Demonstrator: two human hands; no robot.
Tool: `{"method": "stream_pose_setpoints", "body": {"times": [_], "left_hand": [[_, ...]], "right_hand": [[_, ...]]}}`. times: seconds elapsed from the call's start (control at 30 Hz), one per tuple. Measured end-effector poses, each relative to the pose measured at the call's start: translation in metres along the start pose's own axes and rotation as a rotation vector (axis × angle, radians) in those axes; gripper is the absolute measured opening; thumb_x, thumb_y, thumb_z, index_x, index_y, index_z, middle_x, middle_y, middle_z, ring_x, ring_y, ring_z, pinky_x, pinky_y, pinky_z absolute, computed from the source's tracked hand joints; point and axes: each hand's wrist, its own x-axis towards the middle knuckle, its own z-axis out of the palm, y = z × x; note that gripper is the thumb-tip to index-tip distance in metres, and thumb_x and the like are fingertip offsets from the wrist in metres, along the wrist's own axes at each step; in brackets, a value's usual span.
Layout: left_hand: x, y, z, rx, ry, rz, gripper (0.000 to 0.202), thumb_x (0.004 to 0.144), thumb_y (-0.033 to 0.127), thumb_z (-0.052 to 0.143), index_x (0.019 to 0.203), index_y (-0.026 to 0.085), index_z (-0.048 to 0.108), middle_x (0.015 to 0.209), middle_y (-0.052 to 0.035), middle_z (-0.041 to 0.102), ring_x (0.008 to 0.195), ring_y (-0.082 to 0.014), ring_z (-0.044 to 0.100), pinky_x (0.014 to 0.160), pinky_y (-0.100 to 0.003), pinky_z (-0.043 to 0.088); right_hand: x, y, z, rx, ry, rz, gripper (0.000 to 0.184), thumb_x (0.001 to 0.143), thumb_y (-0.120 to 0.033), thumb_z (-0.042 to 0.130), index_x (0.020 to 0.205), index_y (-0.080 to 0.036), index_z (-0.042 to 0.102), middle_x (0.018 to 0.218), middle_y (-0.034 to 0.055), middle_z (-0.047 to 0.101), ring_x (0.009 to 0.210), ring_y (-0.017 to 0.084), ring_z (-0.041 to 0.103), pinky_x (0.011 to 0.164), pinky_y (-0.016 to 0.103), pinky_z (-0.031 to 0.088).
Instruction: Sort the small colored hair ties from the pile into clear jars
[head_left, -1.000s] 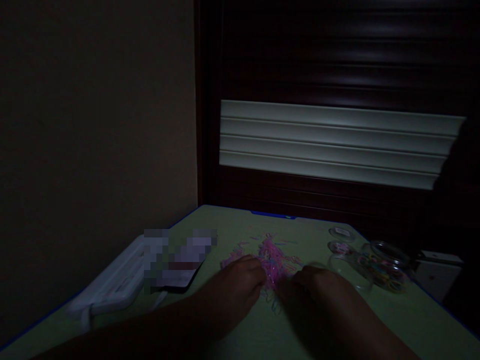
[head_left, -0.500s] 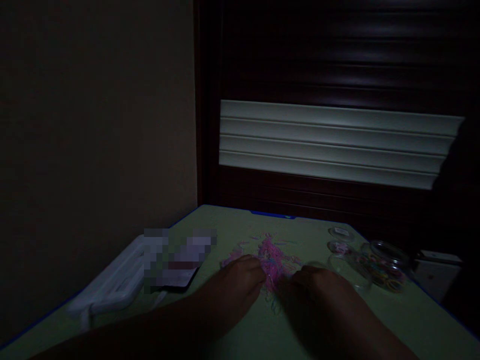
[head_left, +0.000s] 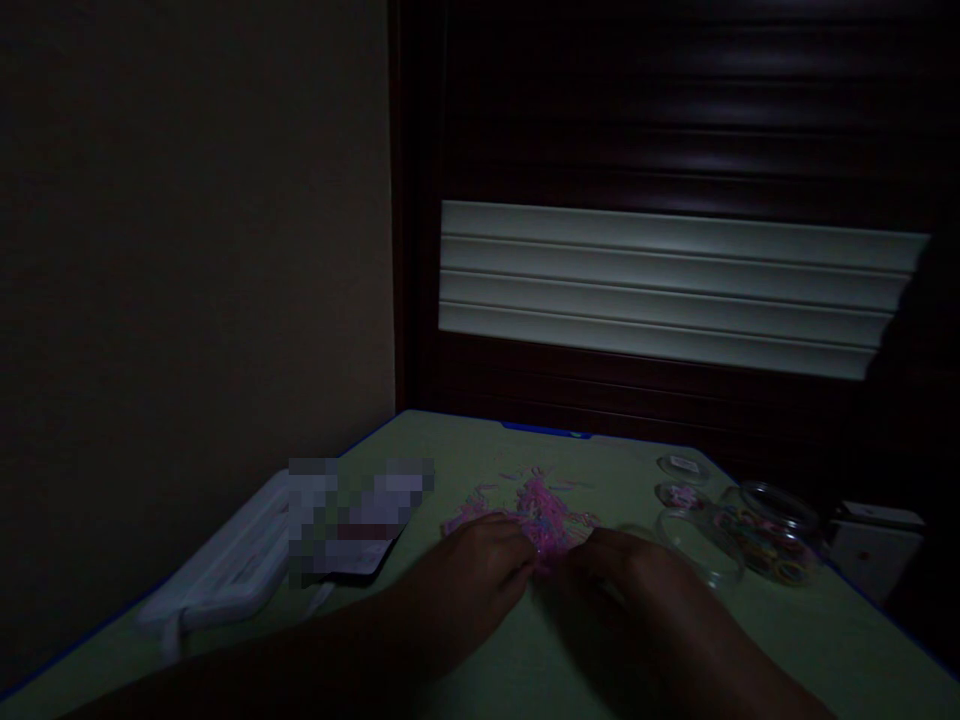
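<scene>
Pink strands (head_left: 541,510) lie heaped on the worktop (head_left: 840,640), two o'clock from the left hand (head_left: 476,580), ten from the right hand (head_left: 645,585); each grip is curled, its hold too dark to tell.

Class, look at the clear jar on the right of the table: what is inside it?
Inside the clear jar are jumbled coloured loops, some yellowish. Any deeper in the heap are covered by those in front.

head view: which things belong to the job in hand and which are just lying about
In the job, it seems: left hand, right hand, pink pile by both.

Lying about, apparently: clear jar, coloured bands inside it, white box, long white strip.
</scene>
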Motion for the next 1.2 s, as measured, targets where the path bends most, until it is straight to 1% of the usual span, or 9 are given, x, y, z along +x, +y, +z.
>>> {"method": "stream_pose_setpoints", "body": {"times": [0.1,0.23,0.33,0.47,0.67,0.8,0.9,1.07,1.2], "left_hand": [[0.0,0.0,0.001,-0.024,0.028,0.01,0.013,0.086,0.015,0.046,0.085,0.017,0.06,0.085,-0.0033,0.061,0.084,-0.0159,0.054,0.08,-0.029,0.041],[0.001,0.001,0.002,-0.067,0.055,0.032,0.013,0.085,0.013,0.049,0.089,0.018,0.06,0.087,-0.0023,0.061,0.085,-0.0146,0.054,0.08,-0.027,0.04],[0.001,0.003,0.001,-0.087,0.058,0.032,0.012,0.085,0.012,0.05,0.088,0.017,0.06,0.086,-0.0022,0.061,0.084,-0.0142,0.054,0.078,-0.026,0.039],[0.001,0.004,0.0,-0.088,0.054,0.048,0.013,0.085,0.012,0.049,0.087,0.016,0.061,0.085,-0.0031,0.061,0.084,-0.0146,0.054,0.079,-0.026,0.039],[0.001,0.004,-0.001,-0.09,0.075,0.084,0.012,0.084,0.01,0.05,0.085,0.016,0.06,0.084,-0.0028,0.061,0.083,-0.0139,0.054,0.079,-0.025,0.04],[0.001,0.006,-0.003,-0.093,0.052,0.094,0.013,0.084,0.008,0.049,0.087,0.015,0.06,0.084,-0.0031,0.061,0.083,-0.0135,0.053,0.078,-0.024,0.039],[0.001,0.007,-0.003,-0.092,0.035,0.088,0.013,0.085,0.01,0.048,0.087,0.015,0.06,0.084,-0.0031,0.061,0.082,-0.0137,0.053,0.077,-0.024,0.04],[0.0,0.006,-0.001,-0.082,0.044,0.086,0.011,0.085,0.011,0.048,0.083,0.016,0.058,0.081,-0.0014,0.06,0.081,-0.0134,0.053,0.075,-0.025,0.041],[0.0,0.005,0.0,-0.083,0.055,0.086,0.013,0.086,0.011,0.047,0.084,0.017,0.059,0.082,-0.0017,0.06,0.081,-0.0137,0.053,0.075,-0.026,0.042]], "right_hand": [[0.001,-0.004,-0.005,0.052,0.001,-0.015,0.019,0.082,-0.015,0.048,0.078,-0.022,0.065,0.076,0.0,0.064,0.067,0.01,0.057,0.059,0.018,0.039],[0.001,-0.006,-0.005,0.065,0.004,-0.04,0.017,0.08,-0.014,0.051,0.083,-0.021,0.066,0.078,0.0017,0.064,0.07,0.012,0.058,0.063,0.019,0.041],[0.002,-0.004,-0.004,0.057,-0.004,-0.047,0.019,0.08,-0.013,0.05,0.083,-0.02,0.067,0.078,0.0029,0.065,0.071,0.013,0.059,0.063,0.02,0.041],[0.002,-0.001,-0.003,0.038,-0.026,-0.073,0.018,0.08,-0.012,0.051,0.084,-0.021,0.066,0.079,0.002,0.065,0.071,0.013,0.059,0.063,0.02,0.04],[0.003,0.0,0.001,0.022,-0.012,-0.073,0.018,0.08,-0.012,0.05,0.081,-0.02,0.066,0.076,0.0023,0.065,0.067,0.013,0.058,0.06,0.021,0.04],[0.003,0.003,0.007,0.056,0.055,-0.095,0.021,0.078,-0.008,0.049,0.081,-0.021,0.065,0.076,0.0011,0.064,0.068,0.012,0.058,0.061,0.021,0.039],[0.004,0.003,0.005,0.054,0.018,-0.142,0.02,0.08,-0.01,0.049,0.082,-0.021,0.065,0.078,0.0007,0.065,0.068,0.011,0.058,0.06,0.02,0.038],[0.003,-0.004,-0.002,-0.023,-0.014,-0.075,0.018,0.08,-0.009,0.05,0.078,-0.019,0.065,0.075,0.0007,0.065,0.066,0.011,0.057,0.059,0.02,0.039],[0.004,-0.001,0.001,-0.047,0.001,-0.084,0.02,0.079,-0.008,0.049,0.078,-0.02,0.065,0.074,0.0003,0.065,0.065,0.011,0.057,0.059,0.02,0.039]]}}
